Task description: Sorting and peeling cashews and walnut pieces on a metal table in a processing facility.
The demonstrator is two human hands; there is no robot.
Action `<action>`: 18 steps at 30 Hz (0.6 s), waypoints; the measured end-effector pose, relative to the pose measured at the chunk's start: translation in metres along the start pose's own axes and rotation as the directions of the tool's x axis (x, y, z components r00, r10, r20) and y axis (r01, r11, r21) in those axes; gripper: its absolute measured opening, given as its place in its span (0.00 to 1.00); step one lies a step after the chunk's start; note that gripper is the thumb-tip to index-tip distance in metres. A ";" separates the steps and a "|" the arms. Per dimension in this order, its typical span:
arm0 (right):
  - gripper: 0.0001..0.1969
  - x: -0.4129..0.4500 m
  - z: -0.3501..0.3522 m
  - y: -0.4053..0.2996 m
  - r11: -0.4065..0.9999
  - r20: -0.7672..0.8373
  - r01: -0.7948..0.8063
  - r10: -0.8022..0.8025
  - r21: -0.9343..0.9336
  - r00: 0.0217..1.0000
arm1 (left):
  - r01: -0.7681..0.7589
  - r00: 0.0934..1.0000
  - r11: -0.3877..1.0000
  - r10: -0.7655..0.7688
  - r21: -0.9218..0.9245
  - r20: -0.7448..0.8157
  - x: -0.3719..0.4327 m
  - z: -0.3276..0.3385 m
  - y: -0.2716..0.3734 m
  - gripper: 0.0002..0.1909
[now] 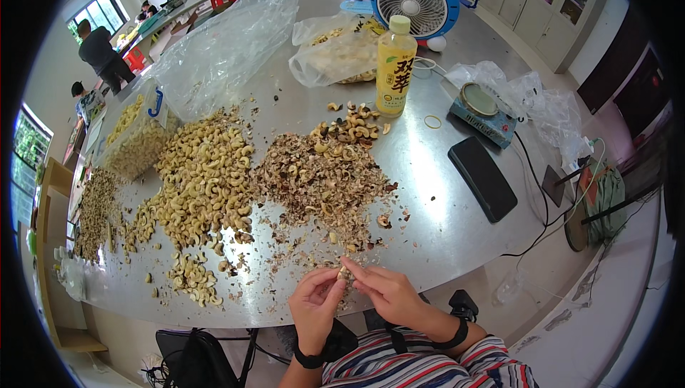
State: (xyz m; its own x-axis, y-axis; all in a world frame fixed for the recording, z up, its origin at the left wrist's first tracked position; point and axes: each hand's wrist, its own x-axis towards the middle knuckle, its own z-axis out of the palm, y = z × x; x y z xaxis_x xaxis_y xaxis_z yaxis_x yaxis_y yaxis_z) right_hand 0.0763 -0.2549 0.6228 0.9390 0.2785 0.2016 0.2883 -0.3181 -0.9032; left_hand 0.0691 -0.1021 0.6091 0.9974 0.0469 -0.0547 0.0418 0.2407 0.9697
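Observation:
Between the fingertips of both my hands, near the front table edge, is a cashew nut [345, 274] with patches of skin on it. My left hand [318, 300] pinches it with thumb and index finger. The fingers of my right hand [393, 291] press against its other side. Just beyond them spreads a heap of brown cashew skins [326, 179]. Left of that heap lies a large pile of cashews [203, 179], and a small group of paler cashews [192, 280] sits nearer me. Several darker cashews [358, 126] lie behind the skins.
A yellow drink bottle [396, 72] stands behind the heap, near a blue fan [412, 5]. A black phone [482, 178] and a tin box [481, 115] lie right. A plastic tub of cashews [140, 136] and a clear bag [230, 51] are left. People [101, 56] are in the background.

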 end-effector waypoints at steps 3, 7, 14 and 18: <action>0.25 -0.001 0.002 0.000 0.999 -0.021 0.008 -0.009 -0.036 1.000 | 0.001 1.000 1.000 -0.001 0.004 0.003 0.000 0.000 -0.001 0.12; 0.25 -0.001 0.003 0.000 0.994 -0.055 0.031 -0.037 -0.102 0.998 | 0.002 1.000 1.000 -0.002 -0.004 0.001 0.001 0.001 -0.001 0.12; 0.25 0.000 0.003 0.001 0.994 -0.065 0.030 -0.037 -0.103 0.997 | -0.001 1.000 1.000 0.001 -0.006 0.003 0.001 0.001 0.000 0.12; 0.25 0.000 0.001 0.005 1.000 -0.061 0.018 -0.018 0.009 0.998 | -0.009 1.000 1.000 0.009 -0.006 0.022 0.002 0.002 0.001 0.12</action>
State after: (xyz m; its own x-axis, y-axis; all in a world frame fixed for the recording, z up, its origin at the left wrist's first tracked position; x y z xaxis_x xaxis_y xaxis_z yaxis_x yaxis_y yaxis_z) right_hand 0.0774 -0.2552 0.6181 0.9435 0.2280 0.2403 0.3036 -0.3047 -0.9028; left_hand 0.0710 -0.1033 0.6107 0.9988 0.0276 -0.0406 0.0326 0.2465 0.9686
